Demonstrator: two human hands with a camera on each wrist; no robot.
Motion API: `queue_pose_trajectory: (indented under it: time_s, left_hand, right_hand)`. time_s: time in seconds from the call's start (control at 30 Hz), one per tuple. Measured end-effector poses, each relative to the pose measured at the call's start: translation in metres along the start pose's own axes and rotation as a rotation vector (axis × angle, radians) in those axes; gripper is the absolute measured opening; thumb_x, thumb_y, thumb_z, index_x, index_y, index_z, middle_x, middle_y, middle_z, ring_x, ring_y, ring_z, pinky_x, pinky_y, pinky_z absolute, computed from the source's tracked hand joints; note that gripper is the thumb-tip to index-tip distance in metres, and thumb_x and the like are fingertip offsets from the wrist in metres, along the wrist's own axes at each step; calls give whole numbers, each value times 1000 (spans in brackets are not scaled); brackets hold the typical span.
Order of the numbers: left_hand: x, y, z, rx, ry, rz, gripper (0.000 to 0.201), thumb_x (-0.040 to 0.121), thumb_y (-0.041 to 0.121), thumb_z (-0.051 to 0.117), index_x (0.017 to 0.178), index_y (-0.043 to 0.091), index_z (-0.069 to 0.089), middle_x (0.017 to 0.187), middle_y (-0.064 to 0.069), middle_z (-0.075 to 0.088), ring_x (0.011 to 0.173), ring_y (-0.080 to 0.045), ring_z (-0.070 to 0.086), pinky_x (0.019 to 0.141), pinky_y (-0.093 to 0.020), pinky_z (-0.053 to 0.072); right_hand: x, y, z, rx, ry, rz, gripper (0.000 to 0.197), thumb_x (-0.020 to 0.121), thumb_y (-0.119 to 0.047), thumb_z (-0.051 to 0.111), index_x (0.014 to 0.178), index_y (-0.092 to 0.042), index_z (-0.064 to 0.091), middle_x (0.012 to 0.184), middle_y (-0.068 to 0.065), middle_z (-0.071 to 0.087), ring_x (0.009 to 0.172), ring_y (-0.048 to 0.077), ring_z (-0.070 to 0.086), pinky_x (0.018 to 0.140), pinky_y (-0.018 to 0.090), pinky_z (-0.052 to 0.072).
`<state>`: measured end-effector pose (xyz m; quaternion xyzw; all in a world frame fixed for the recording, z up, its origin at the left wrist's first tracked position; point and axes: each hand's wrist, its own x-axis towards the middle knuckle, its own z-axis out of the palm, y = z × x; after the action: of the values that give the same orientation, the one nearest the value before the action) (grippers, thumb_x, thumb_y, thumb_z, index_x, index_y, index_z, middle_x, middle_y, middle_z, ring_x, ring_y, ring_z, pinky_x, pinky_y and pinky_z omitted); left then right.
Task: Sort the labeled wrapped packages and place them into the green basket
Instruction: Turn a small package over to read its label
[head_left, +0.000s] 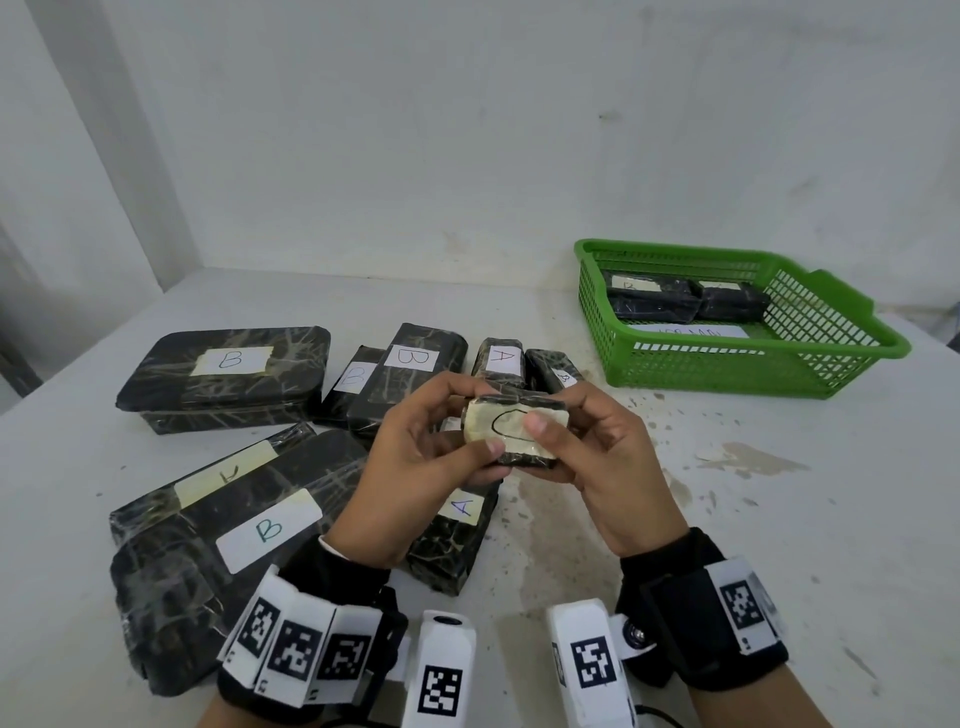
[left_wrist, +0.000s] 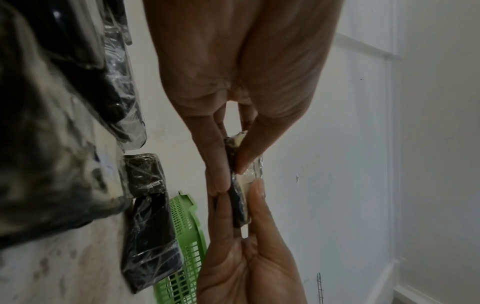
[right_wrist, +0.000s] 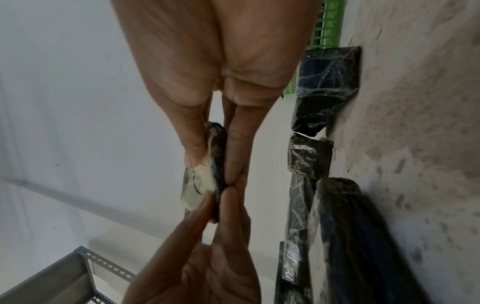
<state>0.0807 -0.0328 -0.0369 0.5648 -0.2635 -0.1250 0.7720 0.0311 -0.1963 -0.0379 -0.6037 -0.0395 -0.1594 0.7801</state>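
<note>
The green basket (head_left: 852, 332) stands at the far right of the table (head_left: 779, 519) and holds two wrapped packages (head_left: 652, 301) side by side at its far end; one label appears to read B, the other is not legible. A white paper slip lies on the basket floor in front of them. Eight wrapped packages remain on the table, left of the basket: labels B, B, B, A and B in the far row, and two large packages plus one labelled A (head_left: 460, 525) nearer the person. One small package (head_left: 511, 431) is held above the table, label toward the person, its letter partly covered by the thumbs. The left hand (head_left: 415, 467) pinches its left end between thumb and fingers; the right hand (head_left: 608, 462) pinches its right end likewise. Judged from this layout, sorting is at an early stage, with most packages still to be placed.
</note>
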Motion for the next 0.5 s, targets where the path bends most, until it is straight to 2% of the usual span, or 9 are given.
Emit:
queue_pose_trajectory:
  time_s: [0.1, 0.13, 0.2, 0.23, 0.3, 0.33, 0.4, 0.43, 0.5]
  left_hand:
    - [2, -2, -2, 33, -6, 24, 29, 76, -1, 67, 95, 21, 67, 100, -4, 67, 87, -21, 69, 73, -33, 60]
    - [2, -3, -3, 47, -2, 35, 28, 76, 0, 66, 94, 22, 68, 100, -3, 67, 89, -21, 69, 75, -34, 60]
    - [2, -2, -3, 59, 13, 62, 27, 76, -1, 64, 92, 20, 67, 99, -4, 67, 92, -23, 68, 77, -36, 60]
    - [2, -2, -4, 65, 17, 77, 26, 76, -2, 64, 92, 19, 67, 99, -5, 67, 92, -23, 68, 78, -35, 59]
    - [2, -2, -4, 98, 10, 99, 25, 77, -1, 63, 92, 19, 67, 99, -7, 67, 90, -22, 67, 77, -33, 56]
    - [1, -2, -4, 114, 5, 105, 25, 78, 0, 64, 93, 20, 67, 100, -9, 67, 91, -24, 66, 77, -33, 54]
    - [0, -2, -3, 116, -8, 114, 25, 80, 7, 68, 101, 20, 67, 110, -12, 66, 98, -30, 66, 83, -34, 53]
    - [0, -2, -2, 107, -8, 114, 33, 80, 14, 71, 110, 23, 64, 119, -12, 64, 105, -31, 66, 87, -35, 53]
    - [-1, -2, 0, 54, 30, 81, 58, 76, 28, 74, 129, 35, 50, 132, -12, 55, 115, -25, 64, 95, -38, 53]
  right_hand:
    - [1, -1, -1, -36, -10, -1, 19, 80, -15, 70, 98, -12, 66, 96, 4, 73, 88, 20, 70, 68, 35, 60]
    - [2, -1, -2, -29, -20, 27, 29, 82, -21, 71, 109, -16, 64, 103, 5, 72, 93, 22, 71, 71, 35, 60]
    - [4, -3, -5, 20, -21, 131, 58, 77, -44, 72, 129, -27, 53, 115, 8, 70, 101, 25, 70, 75, 37, 60]
    - [4, -5, -5, 36, -19, 183, 67, 74, -55, 72, 132, -30, 50, 118, 8, 70, 103, 26, 70, 75, 37, 60]
    - [4, -7, -4, 28, -29, 246, 67, 74, -62, 68, 128, -26, 55, 118, 11, 70, 103, 28, 71, 72, 34, 61]
    - [3, -6, -3, 15, -27, 247, 60, 76, -58, 66, 123, -20, 61, 114, 14, 71, 101, 30, 71, 70, 32, 61]
    - [3, -4, -2, 16, 16, 208, 42, 80, -38, 65, 111, -10, 68, 106, 16, 74, 97, 30, 72, 70, 29, 60]
    - [3, -3, -2, 40, 35, 185, 35, 79, -30, 65, 107, -8, 70, 103, 16, 74, 94, 28, 73, 71, 28, 60]
    - [4, -1, -2, 90, 52, 145, 30, 78, -22, 65, 104, -7, 71, 102, 16, 74, 91, 24, 73, 75, 27, 59]
